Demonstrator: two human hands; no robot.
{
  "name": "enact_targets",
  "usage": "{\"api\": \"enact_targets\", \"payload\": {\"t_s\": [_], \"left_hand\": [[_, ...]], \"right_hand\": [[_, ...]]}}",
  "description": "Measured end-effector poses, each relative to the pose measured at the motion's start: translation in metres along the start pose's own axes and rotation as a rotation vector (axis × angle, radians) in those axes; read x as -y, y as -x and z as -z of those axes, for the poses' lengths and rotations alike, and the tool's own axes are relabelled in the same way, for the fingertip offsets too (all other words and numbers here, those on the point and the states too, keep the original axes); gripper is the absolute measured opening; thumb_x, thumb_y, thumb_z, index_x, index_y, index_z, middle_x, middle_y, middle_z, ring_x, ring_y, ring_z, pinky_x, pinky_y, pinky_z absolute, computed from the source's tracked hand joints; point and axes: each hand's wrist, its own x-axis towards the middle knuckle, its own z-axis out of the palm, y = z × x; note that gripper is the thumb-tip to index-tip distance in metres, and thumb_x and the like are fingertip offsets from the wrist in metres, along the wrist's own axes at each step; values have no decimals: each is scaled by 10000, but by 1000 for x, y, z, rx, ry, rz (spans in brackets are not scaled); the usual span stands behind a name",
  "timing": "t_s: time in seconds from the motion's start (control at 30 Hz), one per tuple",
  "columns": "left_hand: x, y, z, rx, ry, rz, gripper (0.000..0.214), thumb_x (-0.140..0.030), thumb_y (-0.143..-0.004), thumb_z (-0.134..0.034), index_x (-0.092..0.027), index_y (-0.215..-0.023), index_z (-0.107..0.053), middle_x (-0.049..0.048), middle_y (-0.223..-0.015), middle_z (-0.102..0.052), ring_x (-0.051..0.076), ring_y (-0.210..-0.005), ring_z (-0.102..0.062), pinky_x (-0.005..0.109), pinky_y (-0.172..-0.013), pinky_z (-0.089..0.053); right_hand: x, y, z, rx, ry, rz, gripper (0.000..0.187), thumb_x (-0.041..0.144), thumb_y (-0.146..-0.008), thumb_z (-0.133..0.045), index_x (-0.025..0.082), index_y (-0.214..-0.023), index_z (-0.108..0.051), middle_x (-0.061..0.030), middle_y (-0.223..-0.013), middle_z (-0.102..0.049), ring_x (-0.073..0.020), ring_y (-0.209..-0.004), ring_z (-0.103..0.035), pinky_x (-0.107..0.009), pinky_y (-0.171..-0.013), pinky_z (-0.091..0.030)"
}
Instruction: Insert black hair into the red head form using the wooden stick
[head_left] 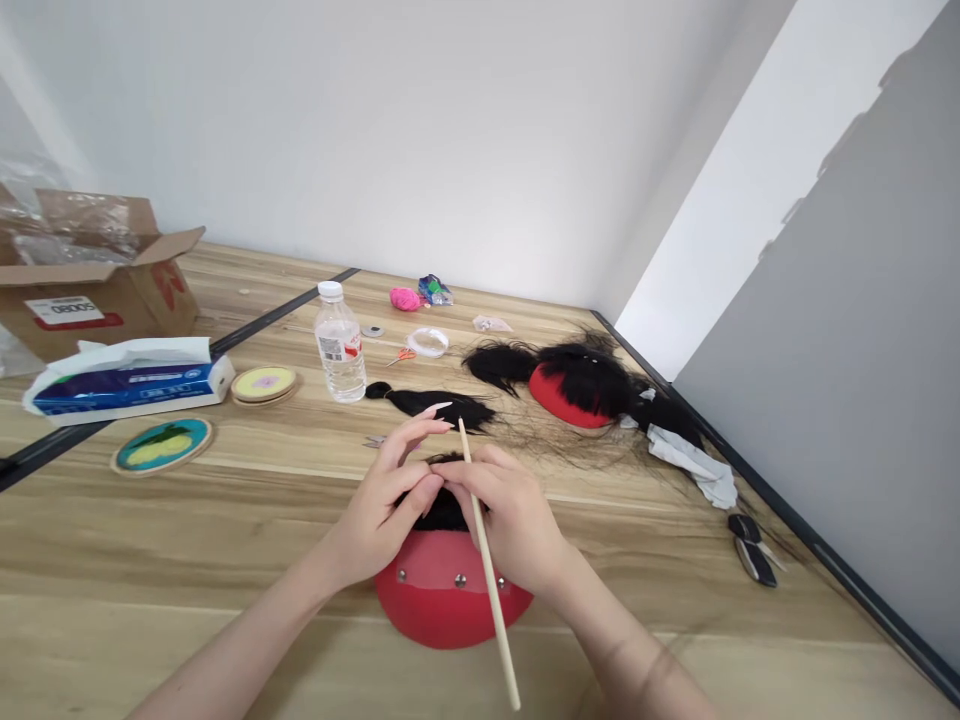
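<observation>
A red dome-shaped form (pixel 442 620) sits at the table's front, with a clear pinkish strip fixed across it by metal studs. Black hair (pixel 442 512) lies on its far side. Over that hair, my left hand (pixel 394 500) is bent with thumb and forefinger pinched at the strands and the other fingers raised. My right hand (pixel 514 510) grips a thin pale wooden stick (pixel 491 580), which slants across the form. The fingertips of both hands meet above the hair, so the exact pinch point is partly hidden.
Beyond lie a tied black hair bundle (pixel 442 405), a water bottle (pixel 340 345) and orange scissors (pixel 403 356). To the right are a second red form (pixel 562 400) with hair and a black clip-like tool (pixel 752 550). Leftward stand tissues (pixel 135 390), embroidery hoops (pixel 165 446) and a carton (pixel 150 300).
</observation>
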Motion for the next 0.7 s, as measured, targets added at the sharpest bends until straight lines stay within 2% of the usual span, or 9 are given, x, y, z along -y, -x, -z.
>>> {"api": "enact_targets", "payload": {"t_s": [0.1,0.2,0.23,0.3,0.37,0.43,0.5,0.63,0.7], "left_hand": [[-2,-1,5,20,71,61,394,-406,-1000,-426,-211,-717,-619,50,-1450,-466,299,-1463,-268,492,-1216,-312],[-3,-3,10,2,238,183,465,-477,-984,-456,-200,-617,-525,119,-1191,-633,343,-1366,-409,538,-1167,-347],[-3,-4,12,-12,319,221,464,-499,-975,-468,-202,-622,-517,131,-1040,-661,344,-1262,-506,538,-1127,-391],[-2,-7,15,-80,478,262,452,-504,-958,-499,-204,-620,-489,88,-764,-597,283,-931,-631,500,-1009,-487],[1,-11,19,-185,539,256,463,-464,-950,-513,-202,-586,-399,23,-653,-472,185,-653,-556,425,-858,-542],[7,-14,24,-273,375,240,446,-423,-967,-459,-204,-599,-333,-8,-642,-405,137,-547,-447,337,-683,-519],[16,-16,31,-304,46,236,380,-395,-994,-359,-213,-661,-384,-15,-642,-403,140,-540,-417,286,-573,-430],[39,-16,42,-321,-213,208,269,-338,-948,-458,-200,-726,-522,0,-670,-464,171,-664,-449,288,-650,-361],[50,-16,43,-313,-278,182,290,-320,-930,-479,-195,-670,-508,11,-680,-491,181,-702,-457,295,-681,-346]], "right_hand": [[-7,-2,2,-38,-72,-32,245,175,-973,-512,241,-1042,-737,-57,-913,-750,-209,-838,-655,-342,-746,-550],[-18,-4,6,-79,-97,-114,232,160,-947,-538,253,-986,-748,-51,-885,-736,-200,-846,-663,-331,-769,-552],[-22,-5,7,-91,-91,-142,229,157,-939,-544,253,-966,-750,-50,-870,-733,-200,-841,-668,-330,-773,-552],[-31,-5,11,-118,-64,-189,213,163,-926,-558,247,-924,-754,-52,-845,-730,-202,-822,-678,-326,-764,-555],[-39,-5,15,-137,-37,-231,199,174,-923,-568,234,-906,-757,-61,-857,-739,-211,-838,-691,-335,-774,-555],[-45,-5,21,-148,-13,-271,184,196,-924,-580,223,-903,-760,-69,-882,-755,-227,-861,-702,-356,-792,-553],[-49,-6,27,-156,-12,-321,149,235,-914,-610,216,-903,-758,-72,-905,-769,-241,-871,-713,-373,-802,-552],[-41,-7,36,-172,-99,-402,192,341,-865,-693,196,-985,-731,-97,-999,-765,-251,-895,-724,-379,-809,-567],[-31,-7,37,-93,-150,-363,305,390,-813,-753,208,-1055,-715,-94,-1078,-752,-257,-978,-713,-387,-880,-557]]}}
